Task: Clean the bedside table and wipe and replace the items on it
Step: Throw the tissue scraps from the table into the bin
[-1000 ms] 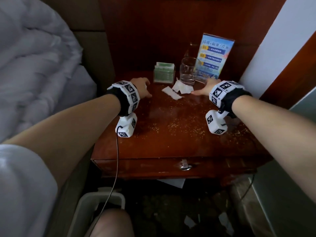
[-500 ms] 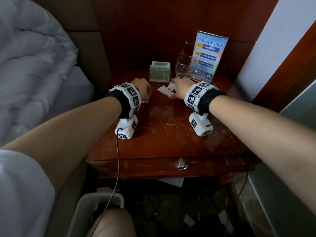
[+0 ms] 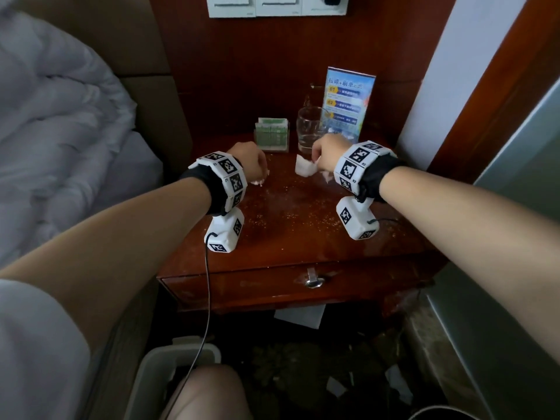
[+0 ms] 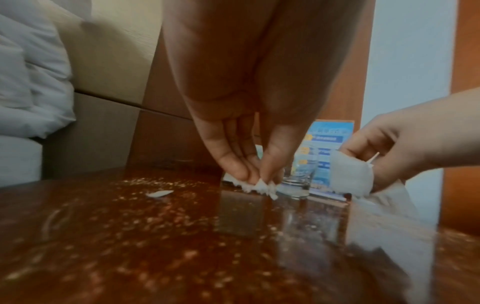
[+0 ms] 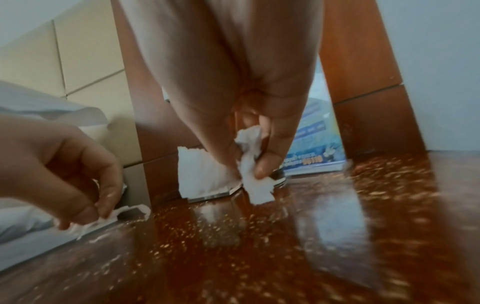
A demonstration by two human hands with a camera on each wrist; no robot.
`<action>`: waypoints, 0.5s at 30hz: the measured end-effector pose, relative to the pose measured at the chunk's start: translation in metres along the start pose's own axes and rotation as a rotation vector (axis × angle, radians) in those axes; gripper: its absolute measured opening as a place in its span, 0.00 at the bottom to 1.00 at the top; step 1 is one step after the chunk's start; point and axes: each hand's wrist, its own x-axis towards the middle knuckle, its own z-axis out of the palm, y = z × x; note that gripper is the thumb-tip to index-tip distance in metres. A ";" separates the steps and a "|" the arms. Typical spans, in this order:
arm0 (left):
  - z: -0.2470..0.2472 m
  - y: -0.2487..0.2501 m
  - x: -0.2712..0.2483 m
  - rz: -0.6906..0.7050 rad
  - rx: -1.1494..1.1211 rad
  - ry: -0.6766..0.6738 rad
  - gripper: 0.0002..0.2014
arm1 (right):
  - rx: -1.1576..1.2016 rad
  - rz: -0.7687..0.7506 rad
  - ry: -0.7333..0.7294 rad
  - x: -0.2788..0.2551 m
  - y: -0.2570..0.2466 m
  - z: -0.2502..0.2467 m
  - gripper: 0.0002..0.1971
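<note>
Picking up bits of torn paper [image 5: 255, 162] off the bedside table [image 3: 297, 237] is my job right now: my right hand [image 3: 328, 156] pinches two white scraps near the glass [image 3: 309, 128], and my left hand [image 3: 250, 165] pinches a small scrap [image 4: 259, 186] low on the wood. Crumbs [image 3: 303, 219] lie all over the top, and the green box [image 3: 272, 133] and blue sign [image 3: 347, 101] stand at the back. I think the scraps go in the bin [image 3: 151, 368] next, then wiping.
</note>
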 end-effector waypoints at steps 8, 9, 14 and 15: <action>0.016 0.078 -0.024 0.240 0.020 0.010 0.07 | 0.106 0.122 0.108 -0.090 0.063 -0.023 0.09; 0.020 0.091 -0.030 0.274 0.023 0.000 0.08 | 0.118 0.146 0.109 -0.105 0.072 -0.024 0.10; 0.058 0.154 -0.061 0.442 -0.070 -0.144 0.08 | 0.189 0.289 0.103 -0.188 0.120 -0.019 0.08; 0.069 0.168 -0.069 0.471 -0.080 -0.169 0.08 | 0.193 0.319 0.106 -0.207 0.131 -0.015 0.09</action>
